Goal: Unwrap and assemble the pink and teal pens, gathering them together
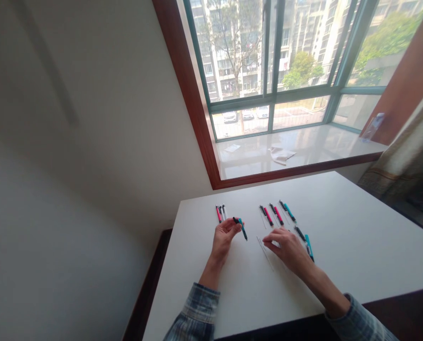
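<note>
My left hand (226, 235) pinches a teal and black pen (242, 228) above the table, tip pointing down and to the right. My right hand (286, 246) hovers with thumb and fingers drawn together; whatever they hold, if anything, is too small to make out. Just left of those fingertips lies a thin white refill (265, 254). Beside the right hand, partly covered by it, are a black pen part (300, 233) and a teal pen part (310, 247). Behind the left hand, a red pen (218, 214) lies with white-and-black ones (224, 212).
Disassembled pens lie farther back: pink and black parts (268, 216), another pink barrel (278, 216) and a teal barrel (290, 212), with thin refills beside them. The white table (204, 293) meets a wall and a window sill (247, 161) holding a crumpled cloth (281, 155).
</note>
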Available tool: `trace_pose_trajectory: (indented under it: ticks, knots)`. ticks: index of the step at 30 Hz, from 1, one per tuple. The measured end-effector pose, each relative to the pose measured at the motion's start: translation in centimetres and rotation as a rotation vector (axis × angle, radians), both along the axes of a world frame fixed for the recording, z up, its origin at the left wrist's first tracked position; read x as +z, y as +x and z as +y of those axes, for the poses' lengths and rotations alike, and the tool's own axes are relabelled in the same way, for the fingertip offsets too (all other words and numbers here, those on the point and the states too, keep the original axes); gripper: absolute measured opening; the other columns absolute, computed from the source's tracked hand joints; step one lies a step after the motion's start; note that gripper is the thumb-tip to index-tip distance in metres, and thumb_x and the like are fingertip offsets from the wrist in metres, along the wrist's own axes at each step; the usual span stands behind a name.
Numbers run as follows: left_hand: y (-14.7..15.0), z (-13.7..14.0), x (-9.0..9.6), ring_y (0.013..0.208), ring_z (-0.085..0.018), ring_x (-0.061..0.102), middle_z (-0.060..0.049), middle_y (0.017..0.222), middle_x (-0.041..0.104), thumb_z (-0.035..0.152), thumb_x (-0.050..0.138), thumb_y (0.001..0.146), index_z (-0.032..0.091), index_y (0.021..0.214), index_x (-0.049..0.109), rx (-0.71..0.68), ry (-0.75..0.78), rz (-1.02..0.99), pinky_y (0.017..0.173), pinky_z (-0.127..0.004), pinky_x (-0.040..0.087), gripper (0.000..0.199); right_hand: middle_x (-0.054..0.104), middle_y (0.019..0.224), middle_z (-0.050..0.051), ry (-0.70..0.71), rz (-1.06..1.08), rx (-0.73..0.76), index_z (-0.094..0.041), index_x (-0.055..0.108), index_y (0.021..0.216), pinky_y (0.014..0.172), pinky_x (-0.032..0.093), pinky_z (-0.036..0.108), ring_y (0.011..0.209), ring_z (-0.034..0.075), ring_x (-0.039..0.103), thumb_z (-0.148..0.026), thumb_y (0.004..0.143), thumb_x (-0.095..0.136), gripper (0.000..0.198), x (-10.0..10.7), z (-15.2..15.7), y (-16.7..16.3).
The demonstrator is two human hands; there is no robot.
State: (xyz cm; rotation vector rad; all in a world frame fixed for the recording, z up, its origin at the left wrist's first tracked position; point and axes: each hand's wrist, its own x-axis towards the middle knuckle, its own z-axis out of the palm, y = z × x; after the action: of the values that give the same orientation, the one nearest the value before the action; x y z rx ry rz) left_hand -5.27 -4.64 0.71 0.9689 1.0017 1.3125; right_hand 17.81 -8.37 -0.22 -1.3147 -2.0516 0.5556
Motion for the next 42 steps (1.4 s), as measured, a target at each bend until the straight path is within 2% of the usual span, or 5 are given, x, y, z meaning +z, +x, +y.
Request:
trace_pose_trajectory:
  ticks: [17, 22, 27, 31, 42]
  knots:
    - [-0.2, -0.2, 0.1, 0.097, -0.025, 0.070, -0.013, 0.101, 0.079, 0.038, 0.092, 0.066, 0.015, 0.096, 0.082, -0.015, -0.005, 0.020, 0.092, -0.036, 0.050, 0.039, 0.072, 0.091, 0.007, 0.020, -0.130, -0.004, -0.021, 0.069, 0.087, 0.082, 0.049, 0.037, 0.093, 0.026, 0.062, -0.018, 0.096, 0.057, 0.015, 0.2, -0.7, -0.8]
    - [-0.2, -0.2, 0.1, 0.096, -0.024, 0.070, -0.012, 0.100, 0.079, 0.038, 0.092, 0.066, 0.016, 0.096, 0.082, -0.025, -0.012, 0.026, 0.090, -0.034, 0.051, 0.039, 0.071, 0.091, 0.007, -0.015, -0.006, -0.054, -0.022, 0.067, 0.093, 0.078, 0.050, 0.036, 0.089, 0.025, 0.064, -0.026, 0.100, 0.050, 0.018, 0.7, -0.3, -0.6]
    - [-0.3, -0.1, -0.2, 0.092, -0.023, 0.069, -0.011, 0.098, 0.079, 0.037, 0.091, 0.068, 0.017, 0.096, 0.082, -0.039, 0.008, 0.046, 0.087, -0.034, 0.051, 0.036, 0.073, 0.099, 0.007, -0.003, 0.186, -0.095, -0.024, 0.069, 0.118, 0.083, 0.052, 0.035, 0.088, 0.022, 0.067, -0.032, 0.100, 0.048, 0.029, 2.8, 2.1, -0.8]
    - [-0.4, 0.0, -0.3, 0.092, -0.022, 0.069, -0.010, 0.098, 0.078, 0.036, 0.092, 0.068, 0.017, 0.095, 0.082, -0.036, 0.022, 0.048, 0.086, -0.033, 0.051, 0.035, 0.076, 0.100, 0.006, 0.045, 0.366, -0.062, -0.023, 0.074, 0.107, 0.080, 0.054, 0.034, 0.084, 0.020, 0.070, -0.036, 0.099, 0.051, 0.027, 3.8, 4.4, -2.1]
    - [0.2, 0.1, 0.1, 0.087, -0.023, 0.069, -0.011, 0.098, 0.079, 0.034, 0.092, 0.067, 0.016, 0.094, 0.083, -0.104, 0.007, 0.113, 0.084, -0.034, 0.052, 0.034, 0.076, 0.096, 0.009, -0.083, 0.732, 0.009, -0.020, 0.067, 0.101, 0.087, 0.061, 0.038, 0.093, 0.024, 0.075, -0.048, 0.091, 0.069, 0.030, 1.0, 4.8, -3.9]
